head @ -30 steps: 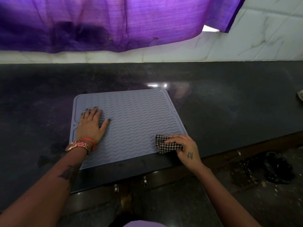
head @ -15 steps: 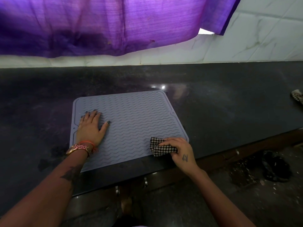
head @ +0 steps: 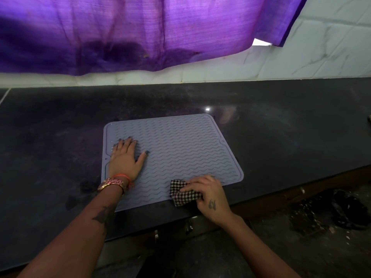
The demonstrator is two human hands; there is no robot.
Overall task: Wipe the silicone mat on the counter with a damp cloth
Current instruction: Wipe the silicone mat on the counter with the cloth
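A grey silicone mat (head: 180, 149) with wavy ridges lies flat on the dark stone counter (head: 281, 127). My left hand (head: 126, 159) rests flat on the mat's left part, fingers straight and spread. My right hand (head: 208, 193) grips a black-and-white checked cloth (head: 182, 193) at the mat's near edge, right of the middle; the cloth lies partly on the mat and partly over its front edge onto the counter.
A purple curtain (head: 140, 33) hangs over the white tiled wall (head: 321, 57) behind the counter. The counter's front edge runs just below the mat. A dark object (head: 349, 209) lies on the floor at the right. A small item (head: 369, 118) shows at the far right edge.
My right hand has slid the cloth leftward along the mat's near edge. My left hand has stayed pressed in the same spot on the mat.
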